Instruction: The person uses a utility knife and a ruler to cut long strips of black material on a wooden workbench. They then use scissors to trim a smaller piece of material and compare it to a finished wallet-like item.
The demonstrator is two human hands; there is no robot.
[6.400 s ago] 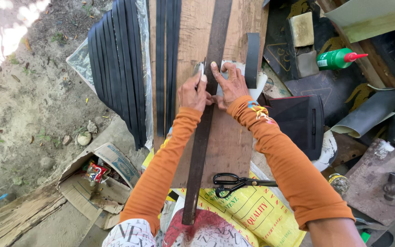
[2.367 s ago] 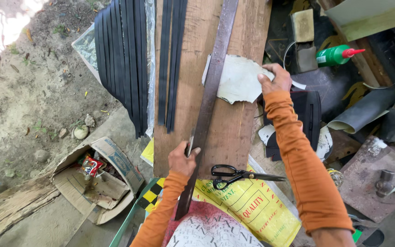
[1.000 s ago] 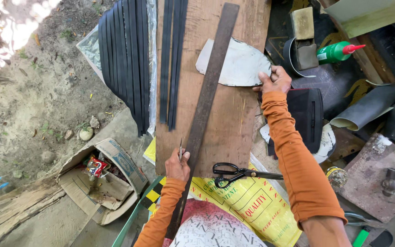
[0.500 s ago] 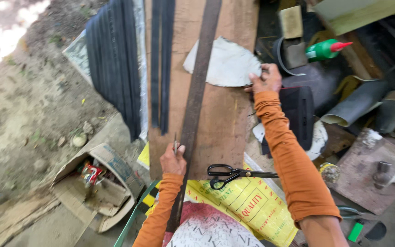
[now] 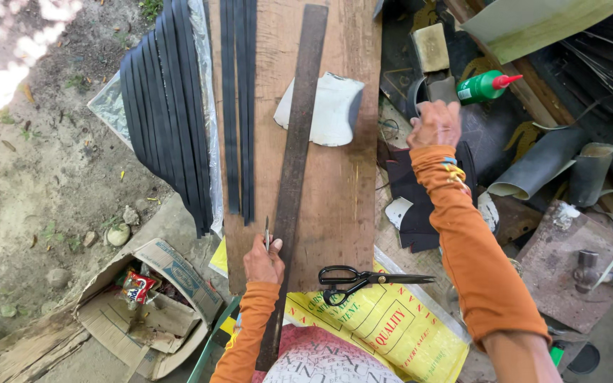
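A long dark strip (image 5: 298, 149) lies lengthwise on a wooden board (image 5: 338, 206). My left hand (image 5: 264, 261) rests at the strip's near end, fingers closed around a thin metal blade (image 5: 267, 232) that points up beside the strip. My right hand (image 5: 435, 124) reaches out past the board's right edge, over dark clutter near a round dark container (image 5: 420, 96); I cannot tell whether it holds anything. A pale curved sheet piece (image 5: 331, 108) lies on the board, tucked against the strip. Black-handled scissors (image 5: 363, 280) lie near the board's near end.
Cut black strips (image 5: 239, 106) lie along the board's left side, and a stack of black strips (image 5: 168, 120) hangs off to the left. A green glue bottle (image 5: 482, 86), a hammer (image 5: 597, 273), a yellow sack (image 5: 377, 326) and an open cardboard box (image 5: 143, 305) surround the board.
My right hand has left the pale sheet piece and moved right, off the board's edge. My left hand stays at the strip's near end with the blade.
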